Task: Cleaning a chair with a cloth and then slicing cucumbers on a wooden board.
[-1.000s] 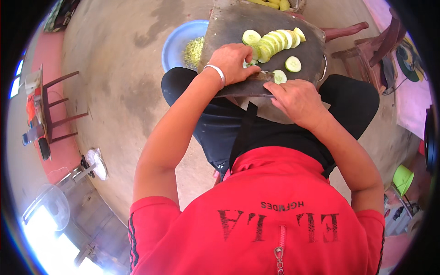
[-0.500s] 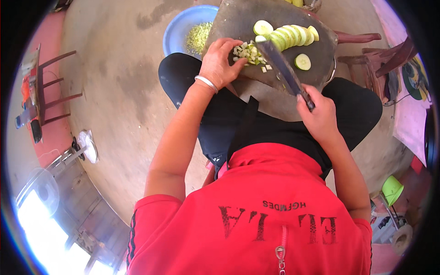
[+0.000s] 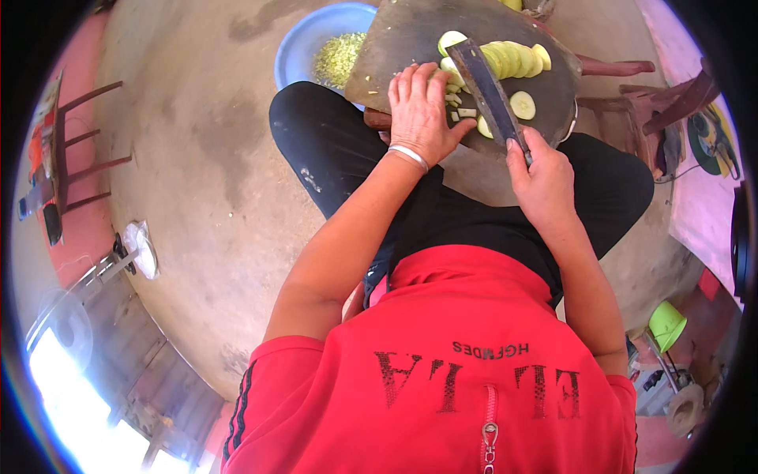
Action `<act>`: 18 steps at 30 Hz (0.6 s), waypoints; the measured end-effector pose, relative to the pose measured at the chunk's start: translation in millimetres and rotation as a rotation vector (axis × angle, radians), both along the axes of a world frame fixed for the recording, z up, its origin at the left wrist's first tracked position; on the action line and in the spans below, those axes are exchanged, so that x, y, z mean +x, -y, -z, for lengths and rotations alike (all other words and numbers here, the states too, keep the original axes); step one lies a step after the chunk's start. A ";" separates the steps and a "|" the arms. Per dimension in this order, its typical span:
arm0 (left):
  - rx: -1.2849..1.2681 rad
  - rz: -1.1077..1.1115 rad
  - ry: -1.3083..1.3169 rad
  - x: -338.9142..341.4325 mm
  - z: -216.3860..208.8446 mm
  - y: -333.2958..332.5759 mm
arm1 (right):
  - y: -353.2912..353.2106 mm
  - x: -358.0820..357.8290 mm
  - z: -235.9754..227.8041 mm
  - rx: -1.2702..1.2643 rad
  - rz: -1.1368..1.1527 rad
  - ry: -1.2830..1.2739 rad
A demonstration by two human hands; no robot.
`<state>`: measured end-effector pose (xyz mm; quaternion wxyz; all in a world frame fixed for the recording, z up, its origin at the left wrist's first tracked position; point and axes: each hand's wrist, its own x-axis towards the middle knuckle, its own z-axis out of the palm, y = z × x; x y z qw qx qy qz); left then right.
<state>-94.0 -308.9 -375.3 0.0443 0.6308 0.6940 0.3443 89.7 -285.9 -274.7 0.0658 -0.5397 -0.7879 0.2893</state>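
My right hand point(image 3: 545, 178) grips the handle of a broad dark knife point(image 3: 489, 93), whose blade slants up and left across the cutting board point(image 3: 395, 38). Left of the blade, my left hand point(image 3: 421, 114) lies over the board with fingers stretched out and thumb apart. Small diced squash pieces point(image 3: 466, 113) show between that hand and the knife; others are probably hidden under the palm. A row of overlapping pale green squash slices point(image 3: 513, 60) rests right of the blade, partly behind it. A single round slice point(image 3: 522, 105) sits nearer me.
A blue basin point(image 3: 289, 49) holding finely chopped green bits point(image 3: 339, 59) stands on the floor, left of the board and partly under its edge. My knees flank the board's near side. Wooden furniture point(image 3: 636, 122) stands at right, and a wooden frame with legs point(image 3: 91, 174) at far left.
My left hand has moved right, from the left side of the diced pieces to over them, close to the blade. The knife has shifted slightly and stands more upright in the picture.
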 end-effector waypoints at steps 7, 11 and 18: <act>0.104 -0.100 0.004 -17.4 10.7 -4.1 | 8.6 -2.4 3.7 0.069 -0.041 -0.027; 0.043 -0.068 0.054 -18.6 5.7 8.3 | 9.2 -9.9 10.1 0.090 -0.114 0.045; 0.010 -0.101 0.032 -18.2 3.3 14.1 | 9.5 -23.9 24.1 0.022 -0.176 0.226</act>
